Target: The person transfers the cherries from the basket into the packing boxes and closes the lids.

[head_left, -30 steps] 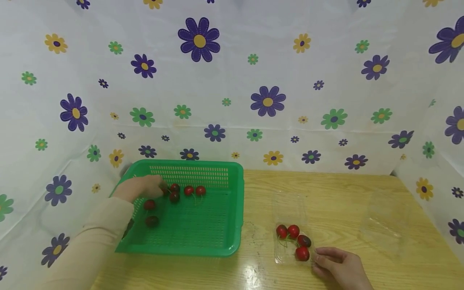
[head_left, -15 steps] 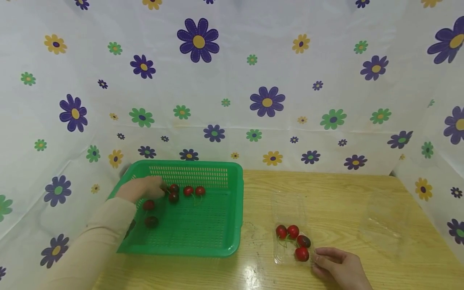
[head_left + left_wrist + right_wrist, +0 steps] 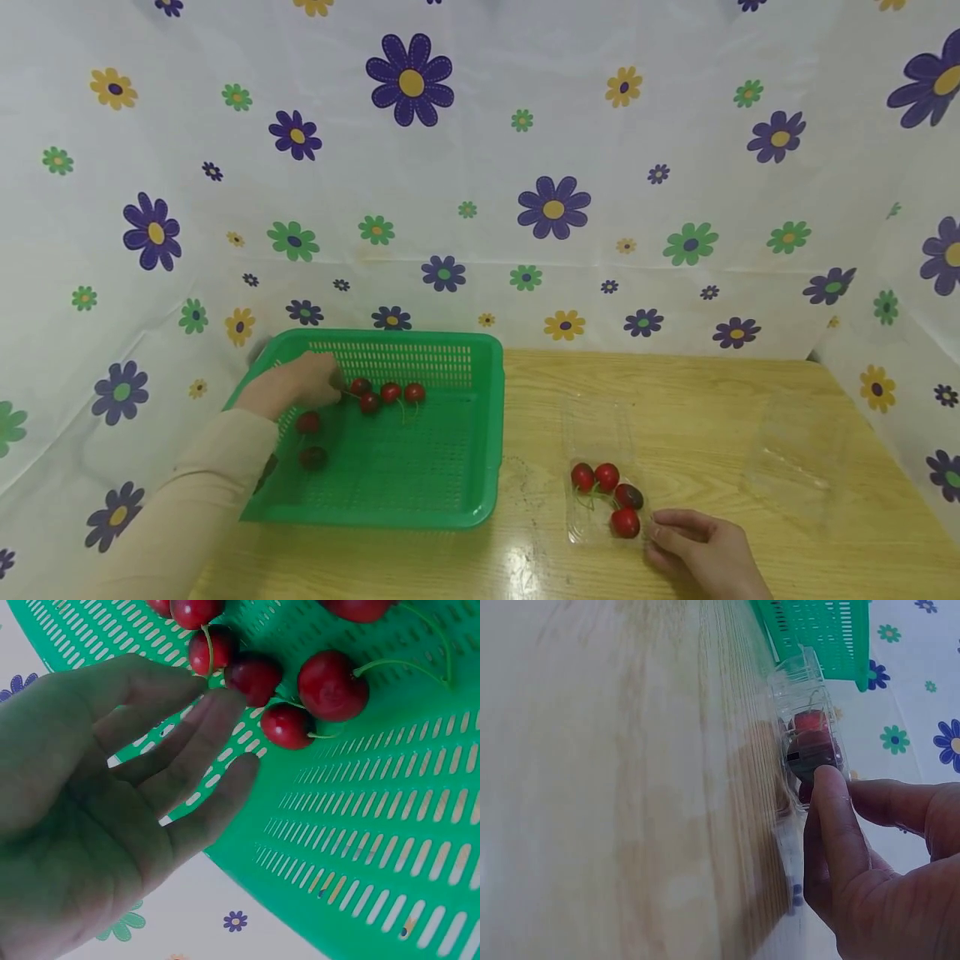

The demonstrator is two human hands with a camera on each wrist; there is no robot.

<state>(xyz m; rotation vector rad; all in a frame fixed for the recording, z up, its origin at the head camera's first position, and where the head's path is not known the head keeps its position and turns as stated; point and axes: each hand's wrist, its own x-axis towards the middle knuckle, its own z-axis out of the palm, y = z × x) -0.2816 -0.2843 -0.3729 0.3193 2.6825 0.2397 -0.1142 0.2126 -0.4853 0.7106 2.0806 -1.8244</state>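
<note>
In the head view my left hand [image 3: 303, 387] reaches into the back left of a green plastic basket [image 3: 491, 433]. Its fingers lie extended in the left wrist view, with fingertips against a dark cherry [image 3: 253, 677]; no firm grip on it shows. Beside that are a stemmed cherry [image 3: 214, 649] and a larger cherry [image 3: 334, 686]. My right hand [image 3: 708, 550] pinches the near right edge of a clear plastic box [image 3: 600, 425] between thumb and fingers. Several red cherries lie in this box, including one cherry [image 3: 625, 522] close to the fingertips.
Another clear plastic container [image 3: 795, 467] stands on the right of the wooden table [image 3: 697, 400]. More cherries lie in the basket, such as a dark cherry [image 3: 313, 457] at its left. A flowered cloth [image 3: 480, 167] surrounds the table's back and sides.
One cherry by my left fingertips has shifted slightly right, against its neighbours. My left hand has barely moved, and my right hand stays at the box edge.
</note>
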